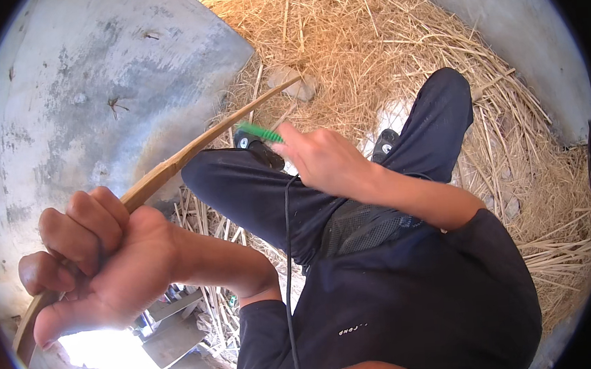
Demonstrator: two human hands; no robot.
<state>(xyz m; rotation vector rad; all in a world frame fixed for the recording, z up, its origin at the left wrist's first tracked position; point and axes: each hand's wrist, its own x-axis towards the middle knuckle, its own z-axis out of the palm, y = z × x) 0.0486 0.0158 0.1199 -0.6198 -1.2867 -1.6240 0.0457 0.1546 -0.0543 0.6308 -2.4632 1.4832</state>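
Two bare hands are both occupied: the left hand (110, 257) is wrapped firmly round the thicker part of a long, tapering wooden stick (192, 149), and the right hand (331, 160) is closed on a ribbed green handle (262, 132), whose working end is too unclear to tell. The stick is held up in the air, slanting from below the left fist to a thin tip that lines up with a pale stone (305, 92) near the corner of a weathered grey panel (120, 80). Handle and stick look close together, but I cannot tell whether they touch. If the handle carries a blade, a slip could send it towards the left fingers or the bent left leg (248, 187); a loosened hold or a hard spot in the wood would be the likely cause. The slender tip might snap under sideways force, and the black cord (287, 232) hanging near the right hand could catch on the wrist. The surface below is a floor thick with loose straw (347, 39), fine at its far edge and coarser, with long stalks, along its right edge, so footing there may be slippery. The panel borders the left edge, a smooth grey wall (502, 16) curves past the far right corner, and glare whitens the near left corner.
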